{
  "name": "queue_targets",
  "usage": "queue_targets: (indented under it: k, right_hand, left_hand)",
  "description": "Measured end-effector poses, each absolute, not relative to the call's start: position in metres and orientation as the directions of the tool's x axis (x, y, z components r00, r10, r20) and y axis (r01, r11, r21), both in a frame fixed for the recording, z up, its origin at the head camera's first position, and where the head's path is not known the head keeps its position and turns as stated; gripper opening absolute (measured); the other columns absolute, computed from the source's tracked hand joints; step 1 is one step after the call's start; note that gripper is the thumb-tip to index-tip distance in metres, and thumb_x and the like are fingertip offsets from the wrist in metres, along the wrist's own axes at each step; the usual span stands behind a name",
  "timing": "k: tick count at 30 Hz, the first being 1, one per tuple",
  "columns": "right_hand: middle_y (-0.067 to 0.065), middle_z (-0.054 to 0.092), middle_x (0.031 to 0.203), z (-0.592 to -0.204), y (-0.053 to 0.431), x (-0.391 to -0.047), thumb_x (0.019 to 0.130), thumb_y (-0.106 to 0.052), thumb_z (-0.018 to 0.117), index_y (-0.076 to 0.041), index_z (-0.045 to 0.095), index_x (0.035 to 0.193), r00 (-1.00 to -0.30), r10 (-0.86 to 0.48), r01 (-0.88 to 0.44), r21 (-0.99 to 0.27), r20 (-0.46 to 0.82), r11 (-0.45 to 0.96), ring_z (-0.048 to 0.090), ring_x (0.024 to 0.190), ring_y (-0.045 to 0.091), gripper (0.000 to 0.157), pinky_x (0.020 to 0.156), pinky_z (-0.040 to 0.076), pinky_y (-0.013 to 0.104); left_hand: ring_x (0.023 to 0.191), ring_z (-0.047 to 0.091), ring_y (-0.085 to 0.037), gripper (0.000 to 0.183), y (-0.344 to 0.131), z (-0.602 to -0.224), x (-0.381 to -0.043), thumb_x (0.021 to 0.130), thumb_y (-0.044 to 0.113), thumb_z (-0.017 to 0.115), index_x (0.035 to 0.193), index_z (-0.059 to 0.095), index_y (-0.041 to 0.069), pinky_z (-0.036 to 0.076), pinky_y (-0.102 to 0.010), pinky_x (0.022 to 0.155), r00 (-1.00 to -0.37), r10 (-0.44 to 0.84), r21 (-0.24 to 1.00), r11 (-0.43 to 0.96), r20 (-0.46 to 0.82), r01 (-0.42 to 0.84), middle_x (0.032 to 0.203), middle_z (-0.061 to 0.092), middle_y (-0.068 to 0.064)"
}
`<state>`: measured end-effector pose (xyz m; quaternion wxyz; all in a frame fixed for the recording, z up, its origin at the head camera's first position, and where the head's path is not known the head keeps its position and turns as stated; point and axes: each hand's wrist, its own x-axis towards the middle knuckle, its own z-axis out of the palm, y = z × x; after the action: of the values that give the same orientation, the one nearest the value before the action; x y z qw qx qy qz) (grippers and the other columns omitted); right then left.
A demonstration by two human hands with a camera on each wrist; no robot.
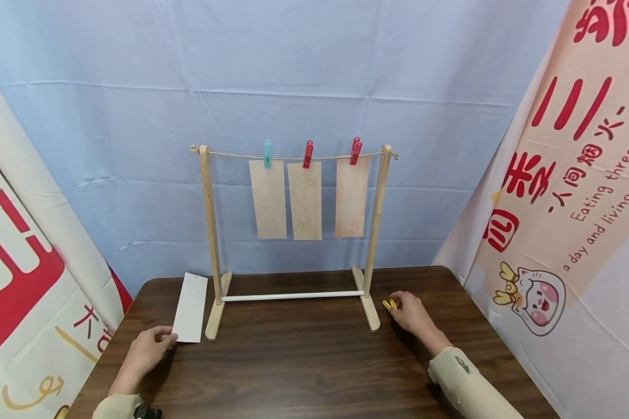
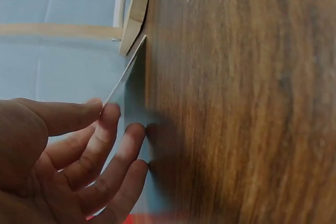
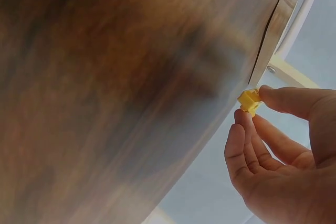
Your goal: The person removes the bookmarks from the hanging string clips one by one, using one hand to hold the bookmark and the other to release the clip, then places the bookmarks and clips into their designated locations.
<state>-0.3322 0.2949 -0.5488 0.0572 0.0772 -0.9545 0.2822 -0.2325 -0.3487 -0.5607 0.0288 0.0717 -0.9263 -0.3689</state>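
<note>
My left hand pinches the near corner of a white rectangular card between thumb and forefinger. In the left wrist view the card is seen almost edge-on, its near end lifted off the wood. Over on the right, my right hand pinches a small yellow clothespin between thumb and fingertips, beside the foot of the wooden rack. The right wrist view has the yellow clothespin end-on, just above the table surface.
A string crosses the rack's top. From it hang three beige cards, the left one by a teal clothespin, the others by red clothespins. A white rod joins the rack's feet on the brown table.
</note>
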Motion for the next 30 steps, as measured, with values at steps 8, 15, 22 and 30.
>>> queue_targets:
  k: [8,15,22,30]
  right_hand:
    - [0.018,0.069,0.096,-0.5488,0.2955,-0.3331,0.093,0.001,0.075,0.014,0.067,0.126,-0.982,-0.116,-0.178,-0.523,0.149,0.834,0.064,0.082,0.026,0.036,0.073,0.056,0.045]
    - [0.016,0.069,0.094,-0.5480,0.2952,-0.3325,0.093,0.000,0.077,0.013,0.067,0.126,-0.984,-0.113,-0.170,-0.513,0.140,0.841,0.063,0.079,0.024,0.036,0.070,0.055,0.043]
    - [0.016,0.069,0.092,-0.5480,0.2939,-0.3319,0.092,0.003,0.076,0.014,0.067,0.125,-0.983,-0.118,-0.173,-0.513,0.138,0.841,0.063,0.078,0.025,0.036,0.070,0.055,0.043]
    - [0.017,0.068,0.096,-0.5533,0.2946,-0.3317,0.092,0.000,0.078,0.014,0.066,0.126,-0.985,-0.112,-0.163,-0.512,0.129,0.844,0.063,0.082,0.026,0.039,0.075,0.055,0.046]
  left_hand:
    - [0.071,0.065,-0.013,0.040,-0.3461,-0.5557,-0.2304,0.106,0.018,0.068,0.127,0.066,-0.015,0.051,-0.033,0.064,-0.985,-0.171,0.662,0.738,-0.005,-0.132,0.090,0.076,-0.012]
    - [0.090,0.072,-0.036,0.039,-0.3478,-0.5579,-0.2304,0.105,0.022,0.067,0.126,0.069,-0.011,0.056,-0.056,0.079,-0.981,-0.192,0.610,0.778,0.001,-0.152,0.098,0.077,-0.017]
    - [0.104,0.069,-0.048,0.041,-0.3486,-0.5589,-0.2312,0.105,0.028,0.066,0.130,0.069,-0.004,0.052,-0.066,0.080,-0.964,-0.258,0.578,0.778,-0.063,-0.246,0.112,0.074,-0.022]
    - [0.101,0.069,-0.045,0.041,-0.3485,-0.5600,-0.2317,0.105,0.028,0.065,0.131,0.068,-0.003,0.052,-0.063,0.076,-0.957,-0.278,0.565,0.779,-0.077,-0.272,0.112,0.073,-0.021]
